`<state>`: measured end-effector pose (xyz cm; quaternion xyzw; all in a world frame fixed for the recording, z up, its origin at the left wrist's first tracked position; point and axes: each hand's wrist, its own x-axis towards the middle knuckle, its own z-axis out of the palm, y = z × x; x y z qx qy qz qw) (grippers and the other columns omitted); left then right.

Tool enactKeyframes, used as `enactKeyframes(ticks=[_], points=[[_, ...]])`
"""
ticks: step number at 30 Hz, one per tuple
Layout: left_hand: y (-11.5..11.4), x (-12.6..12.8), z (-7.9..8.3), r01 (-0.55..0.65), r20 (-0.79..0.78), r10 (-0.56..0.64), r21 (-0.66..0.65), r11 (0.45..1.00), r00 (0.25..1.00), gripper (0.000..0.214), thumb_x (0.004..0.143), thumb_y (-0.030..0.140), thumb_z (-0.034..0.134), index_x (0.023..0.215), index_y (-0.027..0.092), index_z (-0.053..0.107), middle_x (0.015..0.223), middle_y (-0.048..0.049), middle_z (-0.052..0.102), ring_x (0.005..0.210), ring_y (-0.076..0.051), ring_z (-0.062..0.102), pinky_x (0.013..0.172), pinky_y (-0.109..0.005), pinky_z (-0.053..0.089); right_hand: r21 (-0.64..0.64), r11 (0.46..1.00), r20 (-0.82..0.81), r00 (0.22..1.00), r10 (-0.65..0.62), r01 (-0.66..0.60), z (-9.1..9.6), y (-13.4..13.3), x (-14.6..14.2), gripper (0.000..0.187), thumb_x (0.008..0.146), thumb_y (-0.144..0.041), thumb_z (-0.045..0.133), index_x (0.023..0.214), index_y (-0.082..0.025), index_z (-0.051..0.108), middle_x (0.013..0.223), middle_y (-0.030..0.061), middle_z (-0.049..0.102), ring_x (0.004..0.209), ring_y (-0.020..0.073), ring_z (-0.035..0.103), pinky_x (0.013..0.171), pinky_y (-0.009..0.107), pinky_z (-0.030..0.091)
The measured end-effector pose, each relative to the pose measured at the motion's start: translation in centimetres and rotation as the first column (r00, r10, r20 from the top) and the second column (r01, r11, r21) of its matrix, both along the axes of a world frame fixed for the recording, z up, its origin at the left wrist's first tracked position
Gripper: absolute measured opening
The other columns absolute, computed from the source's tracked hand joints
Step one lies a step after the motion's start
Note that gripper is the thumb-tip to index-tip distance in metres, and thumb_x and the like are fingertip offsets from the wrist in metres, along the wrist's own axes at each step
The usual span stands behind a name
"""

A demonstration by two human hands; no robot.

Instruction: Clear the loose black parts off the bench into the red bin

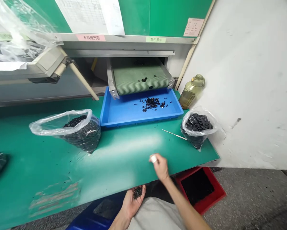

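Note:
My left hand is cupped palm up at the table's front edge, holding a small heap of black plastic pieces. Over the green tabletop, my right hand is closed, with a white covering on one finger; whatever its fingers hold, if anything, is hidden. Farther back stands a blue tray with black discs and small black bits scattered in it. To its left, an open clear bag contains many small black pieces. On the right, another clear bag is filled with round black discs.
A green conveyor belt ends above the tray and carries a few black parts. A thin white-handled tool lies near the right bag. An olive bottle stands by the wall. Below the table sits a red bin with black contents.

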<state>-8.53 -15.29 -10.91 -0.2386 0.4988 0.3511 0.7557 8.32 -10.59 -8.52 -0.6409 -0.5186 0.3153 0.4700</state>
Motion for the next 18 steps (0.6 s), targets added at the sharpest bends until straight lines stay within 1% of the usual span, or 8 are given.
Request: enactKeyframes(ticks=[2, 4, 6, 8, 10, 13, 15, 18], points=[[0.1, 0.1, 0.2, 0.005, 0.007, -0.005, -0.006, 1.000, 1.000, 0.019, 0.089, 0.007, 0.040, 0.075, 0.013, 0.051, 0.070, -0.0045, 0.055, 0.064, -0.015, 0.064, 0.058, -0.025, 0.060, 0.006, 0.978, 0.054, 0.977, -0.207, 0.207, -0.6, 2.6, 4.5, 0.028, 0.084, -0.031, 0.041, 0.082, -0.018, 0.065, 0.077, 0.0081, 0.069, 0.072, 0.0214, 0.062, 0.069, 0.030, 0.047], [0.1, 0.1, 0.2, 0.006, 0.009, -0.006, -0.007, 1.000, 1.000, 0.018, 0.088, 0.006, 0.040, 0.075, 0.013, 0.051, 0.071, -0.0043, 0.054, 0.064, -0.015, 0.065, 0.058, -0.025, 0.060, 0.021, 0.937, 0.087, 0.933, -0.350, 0.349, -1.2, 5.1, 8.1, 0.034, 0.084, -0.037, 0.037, 0.088, -0.016, 0.063, 0.082, 0.0120, 0.069, 0.076, 0.0246, 0.061, 0.072, 0.034, 0.046], [0.0, 0.1, 0.1, 0.014, 0.006, -0.014, -0.003, 1.000, 1.000, 0.016, 0.087, 0.006, 0.041, 0.077, 0.014, 0.052, 0.072, -0.0039, 0.055, 0.065, -0.016, 0.066, 0.058, -0.026, 0.060, 0.035, 0.908, 0.103, 0.902, -0.419, 0.418, -1.6, 7.3, 10.1, 0.038, 0.084, -0.039, 0.034, 0.093, -0.014, 0.062, 0.089, 0.0152, 0.068, 0.081, 0.0263, 0.060, 0.075, 0.036, 0.045], [0.0, 0.0, -0.1, 0.025, -0.007, -0.025, 0.002, 1.000, 1.000, 0.015, 0.085, 0.006, 0.042, 0.080, 0.014, 0.053, 0.071, -0.0033, 0.055, 0.064, -0.016, 0.066, 0.057, -0.027, 0.060, 0.041, 0.906, 0.107, 0.900, -0.422, 0.420, -1.8, 9.3, 10.3, 0.040, 0.085, -0.038, 0.032, 0.097, -0.013, 0.061, 0.095, 0.0172, 0.066, 0.086, 0.0265, 0.059, 0.078, 0.037, 0.044], [0.0, 0.0, -0.1, 0.037, -0.019, -0.037, 0.006, 0.999, 0.999, 0.014, 0.085, 0.007, 0.042, 0.084, 0.015, 0.054, 0.071, -0.0030, 0.056, 0.064, -0.017, 0.067, 0.056, -0.029, 0.061, 0.040, 0.939, 0.098, 0.934, -0.343, 0.341, -1.8, 10.7, 8.9, 0.038, 0.085, -0.033, 0.032, 0.099, -0.013, 0.061, 0.095, 0.0156, 0.067, 0.086, 0.0247, 0.059, 0.078, 0.035, 0.044], [0.1, 0.0, -0.1, 0.046, -0.026, -0.046, 0.006, 0.999, 0.999, 0.013, 0.085, 0.007, 0.043, 0.085, 0.015, 0.054, 0.073, -0.0039, 0.058, 0.064, -0.017, 0.067, 0.057, -0.029, 0.061, 0.034, 0.998, 0.070, 0.996, -0.061, 0.058, -1.3, 10.2, 4.9, 0.029, 0.082, -0.027, 0.040, 0.092, -0.016, 0.065, 0.080, 0.0066, 0.068, 0.073, 0.0190, 0.060, 0.069, 0.027, 0.045], [0.0, -0.1, -0.2, 0.045, -0.028, -0.044, 0.014, 0.999, 0.999, 0.013, 0.086, 0.006, 0.043, 0.084, 0.014, 0.053, 0.074, -0.0054, 0.060, 0.067, -0.018, 0.068, 0.059, -0.028, 0.061, 0.028, 0.987, 0.051, 0.986, 0.158, -0.159, -0.8, 7.7, 1.5, 0.022, 0.080, -0.023, 0.045, 0.083, -0.019, 0.067, 0.070, 0.0014, 0.067, 0.063, 0.0156, 0.059, 0.062, 0.023, 0.044], [-0.3, -0.1, -0.6, 0.032, -0.111, -0.025, 0.065, 0.997, 0.993, 0.017, 0.085, 0.004, 0.041, 0.083, 0.014, 0.054, 0.072, -0.0043, 0.061, 0.066, -0.017, 0.068, 0.060, -0.028, 0.060, 0.024, 0.908, 0.021, 0.908, 0.418, -0.418, -0.4, 1.6, -3.1, 0.014, 0.076, -0.020, 0.056, 0.075, -0.022, 0.069, 0.069, -0.0029, 0.069, 0.060, 0.0126, 0.061, 0.059, 0.019, 0.044]])
